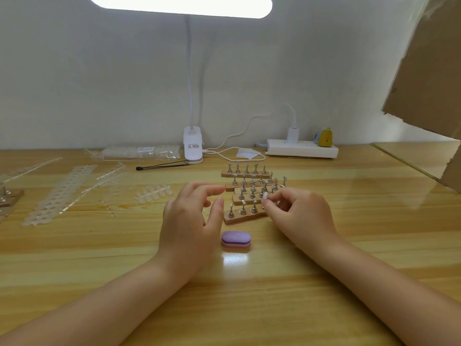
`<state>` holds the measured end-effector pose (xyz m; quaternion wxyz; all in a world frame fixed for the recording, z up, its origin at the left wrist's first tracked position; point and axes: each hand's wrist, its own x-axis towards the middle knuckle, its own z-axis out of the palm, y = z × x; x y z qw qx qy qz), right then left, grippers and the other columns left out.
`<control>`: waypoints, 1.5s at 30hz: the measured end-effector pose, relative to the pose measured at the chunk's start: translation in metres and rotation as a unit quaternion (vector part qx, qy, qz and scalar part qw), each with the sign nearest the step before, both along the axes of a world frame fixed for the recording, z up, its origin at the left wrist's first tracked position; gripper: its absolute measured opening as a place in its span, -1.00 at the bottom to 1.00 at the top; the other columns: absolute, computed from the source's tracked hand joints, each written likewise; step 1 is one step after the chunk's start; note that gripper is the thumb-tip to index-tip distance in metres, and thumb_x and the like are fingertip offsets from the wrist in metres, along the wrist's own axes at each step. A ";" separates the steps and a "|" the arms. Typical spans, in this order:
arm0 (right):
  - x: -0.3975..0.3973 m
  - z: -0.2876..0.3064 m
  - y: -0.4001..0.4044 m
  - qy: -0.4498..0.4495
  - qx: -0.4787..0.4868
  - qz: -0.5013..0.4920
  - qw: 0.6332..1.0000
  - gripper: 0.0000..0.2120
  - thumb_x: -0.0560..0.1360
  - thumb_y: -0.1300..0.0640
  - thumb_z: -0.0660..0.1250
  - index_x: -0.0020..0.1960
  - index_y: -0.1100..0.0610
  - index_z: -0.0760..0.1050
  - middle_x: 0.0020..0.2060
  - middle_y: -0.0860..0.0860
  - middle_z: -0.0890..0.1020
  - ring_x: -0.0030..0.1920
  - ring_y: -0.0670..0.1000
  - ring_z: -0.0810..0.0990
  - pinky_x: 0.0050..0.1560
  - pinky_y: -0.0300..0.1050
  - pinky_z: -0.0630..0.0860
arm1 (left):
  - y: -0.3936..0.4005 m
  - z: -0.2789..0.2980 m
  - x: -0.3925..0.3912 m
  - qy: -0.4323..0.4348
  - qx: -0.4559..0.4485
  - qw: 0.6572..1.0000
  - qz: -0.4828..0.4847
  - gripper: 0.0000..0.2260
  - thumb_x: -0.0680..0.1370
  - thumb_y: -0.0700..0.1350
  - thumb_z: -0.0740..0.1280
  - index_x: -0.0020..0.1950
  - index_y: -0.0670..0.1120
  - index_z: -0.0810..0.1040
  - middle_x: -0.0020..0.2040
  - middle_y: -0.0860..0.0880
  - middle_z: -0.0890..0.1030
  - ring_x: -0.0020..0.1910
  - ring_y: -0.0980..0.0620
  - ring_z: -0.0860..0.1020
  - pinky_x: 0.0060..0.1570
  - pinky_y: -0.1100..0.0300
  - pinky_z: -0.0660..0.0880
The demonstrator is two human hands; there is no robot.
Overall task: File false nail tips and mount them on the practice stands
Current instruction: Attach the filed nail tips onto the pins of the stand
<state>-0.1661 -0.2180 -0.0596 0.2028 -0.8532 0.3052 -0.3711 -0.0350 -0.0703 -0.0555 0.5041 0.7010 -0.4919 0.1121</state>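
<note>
Several wooden practice stands [245, 217] with small metal pegs lie in rows at the table's middle. My right hand [296, 213] pinches a clear nail tip [265, 196] between thumb and fingers, right over the pegs of the nearest stands. My left hand [192, 216] hovers just left of the stands with its fingers loosely spread, holding nothing. A purple and pink buffer block [236, 238] lies flat on the table between my wrists. A strip of loose clear nail tips [153, 193] sits left of my left hand.
Empty plastic nail-tip strips [62, 193] spread across the left. A bag of tips [142, 152], a clip lamp base [192, 147], a black stick [162, 167] and a power strip [301, 149] line the back. Cardboard [429, 83] hangs at the right. Another stand [7, 196] sits far left.
</note>
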 end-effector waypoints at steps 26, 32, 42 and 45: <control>0.006 -0.006 -0.008 0.125 -0.029 -0.022 0.991 -0.79 0.54 -0.06 0.29 -0.03 -0.04 0.68 -0.33 -0.13 0.64 -0.29 -0.08 0.56 -0.39 -0.25 0.38 | -0.005 0.000 0.036 -0.168 0.382 0.887 0.195 -0.70 0.57 0.18 0.14 0.15 0.05 0.49 0.10 0.07 0.53 0.14 -0.01 0.45 0.13 0.08 0.37; 0.007 -0.007 -0.011 0.114 -0.022 -0.022 0.993 -0.80 0.53 -0.10 0.31 -0.08 -0.04 0.67 -0.45 -0.17 0.49 -0.34 -0.11 0.46 -0.41 -0.21 0.28 | -0.005 -0.002 0.044 -0.024 0.260 0.957 0.128 -0.87 0.49 0.08 0.36 -0.11 0.10 0.44 -0.22 0.16 0.51 -0.11 0.10 0.50 -0.10 0.13 0.41; 0.006 -0.004 -0.008 0.108 -0.001 -0.010 0.994 -0.82 0.53 -0.02 0.32 0.01 -0.04 0.68 -0.50 -0.23 0.47 -0.37 -0.15 0.49 -0.42 -0.24 0.31 | -0.006 -0.007 0.039 0.074 0.141 0.985 0.070 -0.93 0.50 -0.08 0.37 -0.11 0.09 0.51 -0.25 0.14 0.55 -0.30 0.20 0.48 -0.32 0.25 0.35; 0.006 -0.002 -0.007 0.118 0.001 -0.012 0.993 -0.81 0.54 -0.03 0.31 0.01 -0.03 0.68 -0.47 -0.22 0.50 -0.36 -0.16 0.49 -0.42 -0.21 0.32 | -0.006 -0.008 0.037 0.076 0.125 0.988 0.054 -0.93 0.50 -0.10 0.38 -0.11 0.07 0.52 -0.25 0.14 0.56 -0.30 0.18 0.49 -0.27 0.20 0.43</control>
